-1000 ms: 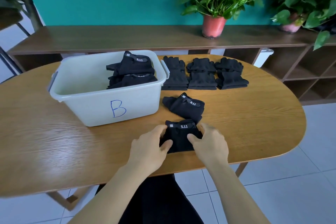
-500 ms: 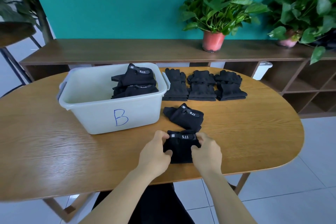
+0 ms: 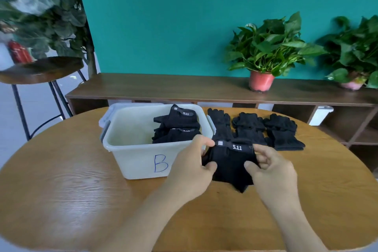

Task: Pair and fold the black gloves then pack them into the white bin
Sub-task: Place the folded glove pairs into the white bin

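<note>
Both hands hold one folded pair of black gloves (image 3: 231, 164) up over the wooden table (image 3: 71, 180) — the left hand (image 3: 192, 168) pinches its left side, the right hand (image 3: 272, 170) its right. It hangs just beside the white bin (image 3: 135, 155), which has two folded pairs (image 3: 177, 127) inside.

gloves (image 3: 230, 163): matt cloth | bin (image 3: 133, 155): smooth plastic | table (image 3: 61, 186): glossy wood

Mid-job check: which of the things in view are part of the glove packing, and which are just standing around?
Part of the job:
- folded black glove bundle held by left hand and right hand
- white plastic bin marked B, two bundles inside
- three black glove piles behind

Standing around:
- two potted green plants
- dark wooden stool
- long wooden shelf
</note>
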A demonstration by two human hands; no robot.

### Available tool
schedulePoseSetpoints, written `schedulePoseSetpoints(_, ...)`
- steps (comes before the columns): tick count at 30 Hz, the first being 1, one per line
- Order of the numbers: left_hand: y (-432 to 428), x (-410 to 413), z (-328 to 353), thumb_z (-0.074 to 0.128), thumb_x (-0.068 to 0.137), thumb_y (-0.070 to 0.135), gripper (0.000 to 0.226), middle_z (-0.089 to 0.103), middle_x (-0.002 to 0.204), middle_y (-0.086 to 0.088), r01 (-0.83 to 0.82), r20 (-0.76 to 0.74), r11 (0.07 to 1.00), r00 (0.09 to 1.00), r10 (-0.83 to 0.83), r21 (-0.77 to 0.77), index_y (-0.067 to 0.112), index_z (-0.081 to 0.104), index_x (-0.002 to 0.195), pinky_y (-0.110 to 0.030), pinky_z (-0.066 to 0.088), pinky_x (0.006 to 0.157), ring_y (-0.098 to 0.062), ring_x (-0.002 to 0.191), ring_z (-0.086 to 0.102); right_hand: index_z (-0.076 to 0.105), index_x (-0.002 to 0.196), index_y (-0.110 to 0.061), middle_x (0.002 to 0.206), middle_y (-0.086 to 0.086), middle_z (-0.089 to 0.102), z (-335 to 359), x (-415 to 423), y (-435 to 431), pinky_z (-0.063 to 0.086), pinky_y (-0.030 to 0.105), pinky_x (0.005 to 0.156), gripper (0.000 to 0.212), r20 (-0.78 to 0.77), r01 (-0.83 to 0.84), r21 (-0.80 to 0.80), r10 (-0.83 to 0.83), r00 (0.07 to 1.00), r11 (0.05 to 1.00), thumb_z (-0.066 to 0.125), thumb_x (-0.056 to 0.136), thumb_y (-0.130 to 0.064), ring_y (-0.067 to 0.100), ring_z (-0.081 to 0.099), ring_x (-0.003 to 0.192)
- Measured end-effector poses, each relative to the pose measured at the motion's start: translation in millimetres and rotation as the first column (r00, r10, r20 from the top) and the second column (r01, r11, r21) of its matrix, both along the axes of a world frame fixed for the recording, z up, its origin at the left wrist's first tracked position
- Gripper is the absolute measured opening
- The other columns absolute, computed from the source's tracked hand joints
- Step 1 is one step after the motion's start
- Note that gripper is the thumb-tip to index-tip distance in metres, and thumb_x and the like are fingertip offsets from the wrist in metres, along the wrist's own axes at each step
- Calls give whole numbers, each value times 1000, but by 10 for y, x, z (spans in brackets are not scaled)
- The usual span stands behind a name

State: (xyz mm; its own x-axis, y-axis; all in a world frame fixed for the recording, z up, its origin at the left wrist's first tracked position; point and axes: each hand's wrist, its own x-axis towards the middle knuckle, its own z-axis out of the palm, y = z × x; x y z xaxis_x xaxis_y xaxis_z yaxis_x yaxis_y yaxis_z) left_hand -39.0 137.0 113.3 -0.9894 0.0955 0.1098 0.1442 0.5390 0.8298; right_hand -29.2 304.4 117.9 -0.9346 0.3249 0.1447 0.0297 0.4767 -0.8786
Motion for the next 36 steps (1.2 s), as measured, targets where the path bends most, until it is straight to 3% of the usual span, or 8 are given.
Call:
schedulePoseSetpoints(5, -406, -426, 468, 63, 90, 11, 37, 62, 92, 2, -113, -88, 992, 989, 117, 52, 40, 47, 105, -15, 47, 61, -15, 77, 58, 65, 112, -25, 99, -8, 69, 415, -613, -382, 55, 35, 86, 34, -102, -114, 22, 116, 988, 993, 63, 87, -2, 13, 64, 96)
schedulePoseSetpoints(9, -676, -712, 546, 63, 91, 6, 33, 57, 70, 6, -183, -80, 981, 979, 189, 71, 28, 51, 112, -10, 35, 42, -1, 46, 49, 67, 110, -23, 102, -3, 72, 434, -1079, -675, 57, 40, 86, 33, -79, -204, 50, 208, 975, 978, 61, 86, -2, 15, 66, 97)
schedulePoseSetpoints(15, -875, -923, 265, 64, 91, 7, 33, 57, 80, 3, -200, 47, 979, 979, 198, 37, 24, 53, 117, -13, 40, 45, -9, 56, 51, 65, 116, -18, 99, -2, 69, 130, -1339, -836, 53, 29, 75, 31, 40, -261, 238, 259, 965, 936, 57, 89, -5, 17, 63, 87)
schedulePoseSetpoints(20, -967, -975, 80, 70, 88, 12, 35, 63, 91, -1, -164, 112, 986, 981, 159, 41, 27, 55, 115, -6, 42, 50, -9, 72, 58, 57, 123, -23, 96, -5, 67, 71, -1298, -761, 37, 32, 86, 31, 31, -194, 691, 240, 970, 696, 55, 93, -25, 18, 55, 99)
schedulePoseSetpoints(23, -1023, -990, 56, 75, 85, 23, 35, 60, 98, 4, -129, 148, 992, 981, 128, -5, 30, 56, 114, -2, 39, 54, 1, 85, 57, 57, 126, -28, 102, -9, 65, 63, -1311, -708, 24, 31, 84, 35, 39, -196, 769, 262, 964, 608, 55, 92, -36, 15, 42, 111)
schedulePoseSetpoints(26, -1111, -1013, 65, 74, 86, 30, 32, 62, 110, 8, -116, 66, 992, 991, 120, -52, 33, 58, 113, -5, 42, 67, -4, 99, 61, 50, 139, -31, 125, -11, 59, 112, -1324, -652, 18, 32, 92, 47, 2, -247, 811, 419, 908, 530, 58, 92, -33, 17, 32, 127)
schedulePoseSetpoints(30, -1198, -1043, 77, 62, 85, 39, 44, 46, 134, 29, 87, -37, 956, 994, -101, -280, 46, 49, 127, -28, 33, 111, 1, 131, 41, 40, 145, -40, 157, -16, 27, 202, -1425, -596, -4, 39, 112, 59, 201, -537, 720, 608, 768, 440, 61, 92, -24, 13, -2, 145)
schedulePoseSetpoints(36, -1221, -1137, -44, 64, 92, 27, 62, 27, 139, 40, 243, 138, 907, 969, -207, -344, 41, 38, 146, -40, 17, 121, 2, 144, 23, 54, 130, -48, 136, -6, 54, 155, -1605, -571, -10, 45, 113, 50, 333, -664, 582, 608, 721, 469, 69, 86, -30, 8, -7, 143)
